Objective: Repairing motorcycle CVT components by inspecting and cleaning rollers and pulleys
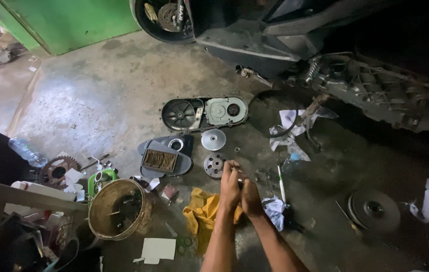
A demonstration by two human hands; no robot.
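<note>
My left hand (pixel 229 187) and my right hand (pixel 250 197) are pressed together over the concrete floor, fingers curled around something small and metallic that is mostly hidden between them. Just beyond the fingertips lie a slotted metal plate (pixel 214 164) and a shiny pulley disc (pixel 213 139). A yellow rag (pixel 202 212) lies under my left forearm. A white rag (pixel 276 209) sits beside my right hand.
A scooter (pixel 295 35) with its engine exposed (pixel 376 90) stands at the back. On the floor: a black drive cover (pixel 204 113), a drive belt (pixel 270 113), an air filter cover (pixel 165 157), a clutch drum (pixel 374 210), a dirty bucket (pixel 118 209), a sprocket (pixel 57 171), a plastic bottle (pixel 27 151).
</note>
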